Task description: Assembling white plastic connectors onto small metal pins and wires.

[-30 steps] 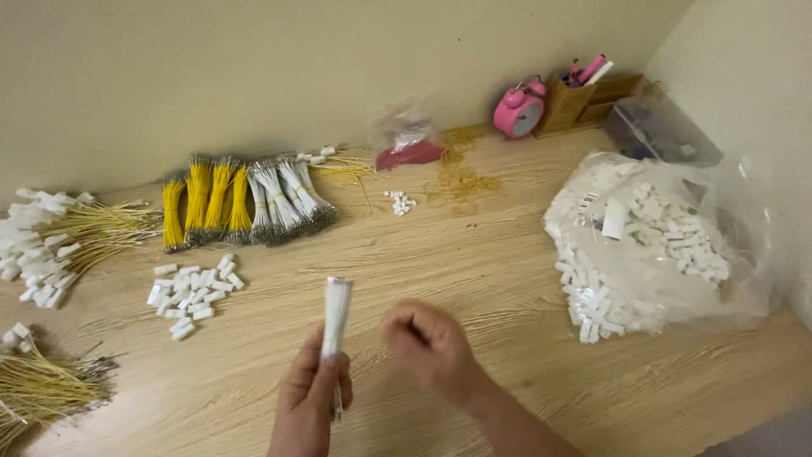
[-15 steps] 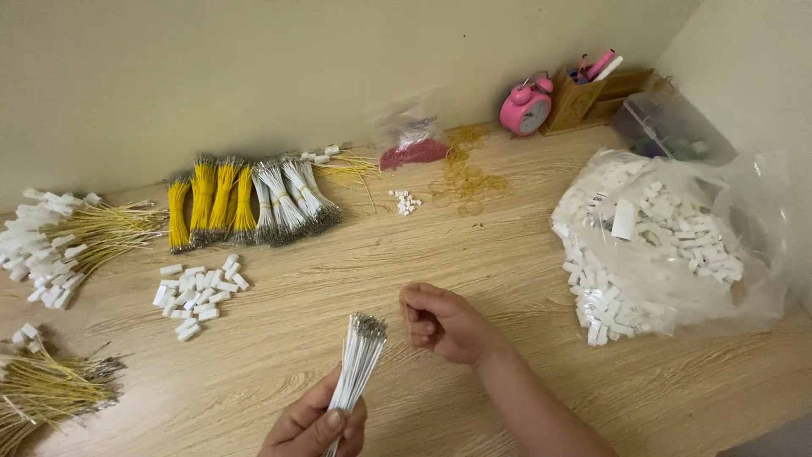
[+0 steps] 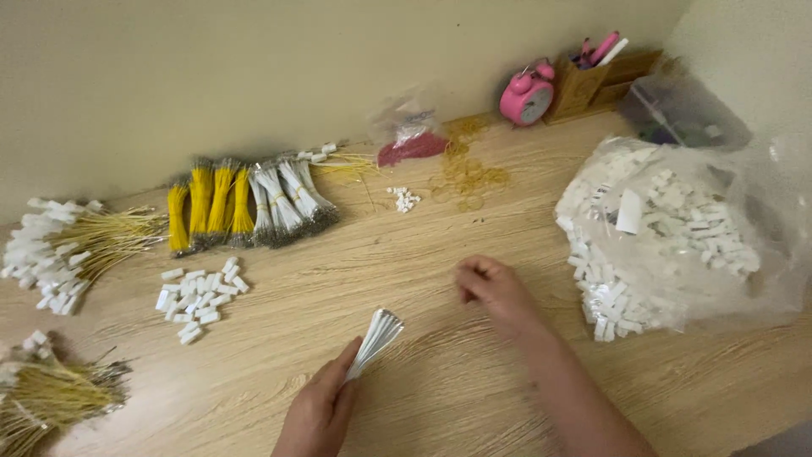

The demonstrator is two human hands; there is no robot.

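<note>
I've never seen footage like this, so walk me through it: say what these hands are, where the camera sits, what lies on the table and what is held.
There is no machine here: a person works with bare hands, filmed by a camera worn on their head, looking down. The left hand has its grip on a bundle of white wires, fanned out at the top. The right hand is loosely curled above the wooden table; whether it holds anything cannot be told. On the table lie yellow wire bundles, white wire bundles, a small pile of white connectors, a clear bag of white connectors and a pink alarm clock.
</note>
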